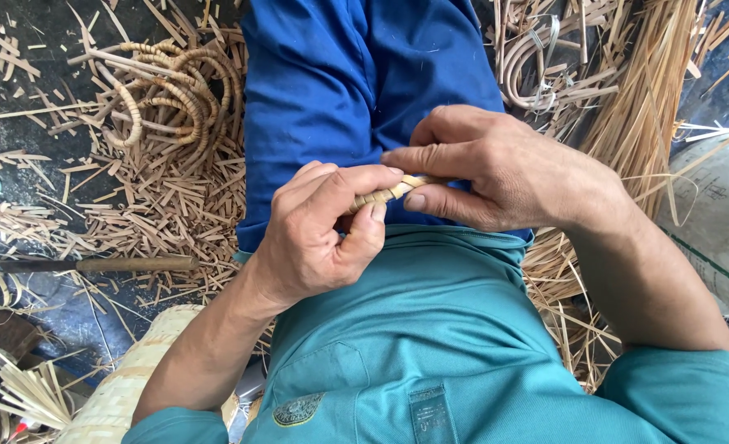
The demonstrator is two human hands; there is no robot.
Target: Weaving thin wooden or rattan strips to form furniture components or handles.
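Both my hands meet over my lap, above blue trousers and a teal shirt. My left hand (pixel 319 230) pinches one end of a short wrapped cane piece (pixel 385 194) between thumb and fingers. My right hand (pixel 492 168) grips the other end, thumb under and forefinger over it. Only a small tan, banded stretch of the cane piece shows between the two hands; the rest is hidden inside the fingers.
A pile of woven cane rings (pixel 171 94) lies at upper left among cut cane scraps. A knife with a wooden handle (pixel 106 264) rests on the floor at left. Long cane strips (pixel 648 115) lie at right, with a woven basket (pixel 122 386) at lower left.
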